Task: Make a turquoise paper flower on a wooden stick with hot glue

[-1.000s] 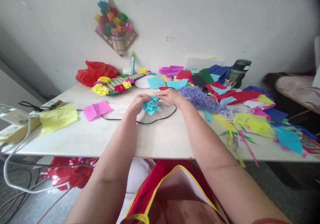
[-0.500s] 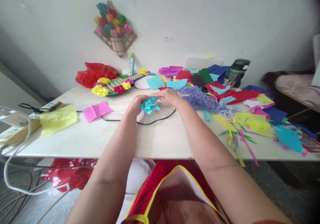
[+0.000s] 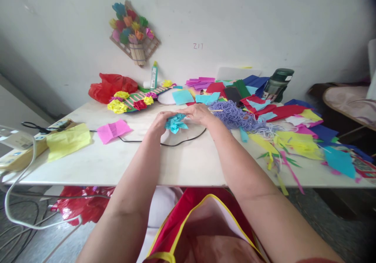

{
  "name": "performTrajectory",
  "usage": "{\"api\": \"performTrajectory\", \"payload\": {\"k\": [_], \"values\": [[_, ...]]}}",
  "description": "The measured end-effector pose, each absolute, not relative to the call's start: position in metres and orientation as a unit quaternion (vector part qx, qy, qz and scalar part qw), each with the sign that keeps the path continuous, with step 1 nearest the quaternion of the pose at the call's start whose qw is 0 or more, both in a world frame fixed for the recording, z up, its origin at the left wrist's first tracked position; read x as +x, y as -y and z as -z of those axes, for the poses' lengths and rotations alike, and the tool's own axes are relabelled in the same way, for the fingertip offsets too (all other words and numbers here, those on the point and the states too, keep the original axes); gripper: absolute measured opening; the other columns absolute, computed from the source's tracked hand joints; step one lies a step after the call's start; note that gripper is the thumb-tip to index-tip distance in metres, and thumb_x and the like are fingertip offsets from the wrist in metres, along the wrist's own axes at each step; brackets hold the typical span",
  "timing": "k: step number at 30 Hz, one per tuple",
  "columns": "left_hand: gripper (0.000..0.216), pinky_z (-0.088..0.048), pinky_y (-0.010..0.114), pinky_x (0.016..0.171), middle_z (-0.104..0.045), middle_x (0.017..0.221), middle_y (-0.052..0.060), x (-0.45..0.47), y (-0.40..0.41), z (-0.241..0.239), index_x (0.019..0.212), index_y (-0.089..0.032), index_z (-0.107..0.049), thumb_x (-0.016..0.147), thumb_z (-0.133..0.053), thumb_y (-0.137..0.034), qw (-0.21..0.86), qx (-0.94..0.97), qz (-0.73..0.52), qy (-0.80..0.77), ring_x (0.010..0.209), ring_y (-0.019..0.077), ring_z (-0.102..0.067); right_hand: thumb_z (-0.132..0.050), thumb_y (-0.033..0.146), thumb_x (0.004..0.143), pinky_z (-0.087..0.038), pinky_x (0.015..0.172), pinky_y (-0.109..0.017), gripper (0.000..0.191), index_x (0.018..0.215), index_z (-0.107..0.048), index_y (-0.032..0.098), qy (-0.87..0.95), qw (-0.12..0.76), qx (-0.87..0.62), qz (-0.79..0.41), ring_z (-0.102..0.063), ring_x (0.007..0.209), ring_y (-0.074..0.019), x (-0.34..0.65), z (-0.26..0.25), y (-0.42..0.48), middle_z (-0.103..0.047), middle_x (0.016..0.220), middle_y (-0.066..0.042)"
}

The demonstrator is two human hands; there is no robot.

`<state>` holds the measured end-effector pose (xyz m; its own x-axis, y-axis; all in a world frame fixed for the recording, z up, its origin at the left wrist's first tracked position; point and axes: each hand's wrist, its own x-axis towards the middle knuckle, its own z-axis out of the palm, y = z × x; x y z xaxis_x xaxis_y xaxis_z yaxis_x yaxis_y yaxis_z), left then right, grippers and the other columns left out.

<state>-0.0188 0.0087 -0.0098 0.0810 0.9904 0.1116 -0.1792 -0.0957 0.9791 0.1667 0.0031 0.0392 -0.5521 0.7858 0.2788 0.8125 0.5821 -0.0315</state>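
Observation:
Between my two hands, a little above the middle of the table, is a crinkled light-blue paper flower (image 3: 176, 124). My left hand (image 3: 161, 122) is closed on its left side, the fingertips partly hidden behind the paper. My right hand (image 3: 197, 113) pinches the flower's upper right edge, its fingers reaching over the back. A thin wooden stick (image 3: 216, 110) pokes out to the right from behind my right hand. Past my hands lies a green board with wooden strips (image 3: 138, 97), decorated with yellow, red and purple paper flowers (image 3: 117, 106).
A pink paper square (image 3: 114, 131) and a yellow sheet (image 3: 69, 140) lie left, near a power strip (image 3: 17, 159). A black cord (image 3: 182, 142) curves below my hands. Purple yarn (image 3: 233, 116), paper scraps (image 3: 298, 144) and a dark bottle (image 3: 278, 84) crowd the right. A glue tube (image 3: 154, 77) stands behind.
Almost nothing differs. The blue paper flower has shifted very slightly to the right between my fingers, while both hands stay in about the same place.

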Motion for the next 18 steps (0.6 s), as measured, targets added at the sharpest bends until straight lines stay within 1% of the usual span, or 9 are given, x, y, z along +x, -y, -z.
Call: {"api": "performTrajectory", "payload": {"k": [4,9,12,15,18], "values": [[0.015,-0.041,0.026,0.052,-0.063,0.059,0.002,-0.02,-0.008,0.008,0.06,-0.013,-0.066,0.058,-0.071,-0.028,0.54,0.5,-0.544,-0.403,0.054,0.0141,-0.056,-0.052,0.028,0.095,-0.049,0.094,-0.029,0.038,0.13,-0.064,0.039,0.874,0.169,-0.455,0.021,-0.067,0.116,-0.021,0.167,-0.037,-0.003,-0.071,0.126,0.001],[0.016,-0.039,0.026,0.049,-0.061,0.056,0.001,-0.018,-0.002,0.002,0.057,-0.014,-0.063,0.058,-0.072,-0.028,0.543,0.509,-0.527,-0.41,0.05,0.013,-0.053,-0.049,0.04,0.097,-0.049,0.091,-0.028,0.036,0.128,-0.067,0.033,0.853,0.216,-0.475,-0.008,-0.067,0.114,-0.0204,0.165,-0.032,-0.004,-0.072,0.125,-0.002],[0.016,-0.039,0.025,0.05,-0.061,0.057,0.001,-0.016,0.001,-0.002,0.056,-0.014,-0.063,0.056,-0.072,-0.027,0.54,0.518,-0.528,-0.401,0.053,0.0128,-0.053,-0.048,0.042,0.097,-0.047,0.083,-0.026,0.035,0.118,-0.073,0.031,0.851,0.225,-0.474,-0.012,-0.068,0.108,-0.0195,0.164,-0.032,-0.006,-0.075,0.117,-0.002],[0.017,-0.037,0.024,0.049,-0.06,0.056,0.0,-0.015,0.002,-0.002,0.055,-0.015,-0.063,0.054,-0.073,-0.028,0.541,0.522,-0.528,-0.395,0.052,0.0116,-0.051,-0.047,0.041,0.097,-0.043,0.073,-0.024,0.034,0.106,-0.078,0.028,0.857,0.22,-0.466,0.004,-0.067,0.098,-0.0176,0.163,-0.032,-0.007,-0.076,0.106,-0.002],[0.019,-0.034,0.023,0.047,-0.058,0.054,-0.001,-0.015,0.001,-0.002,0.054,-0.015,-0.063,0.054,-0.075,-0.029,0.541,0.531,-0.52,-0.393,0.049,0.0099,-0.048,-0.048,0.041,0.096,-0.04,0.069,-0.025,0.035,0.105,-0.078,0.027,0.857,0.211,-0.47,0.019,-0.065,0.092,-0.0173,0.162,-0.032,-0.008,-0.074,0.102,-0.004]]}}
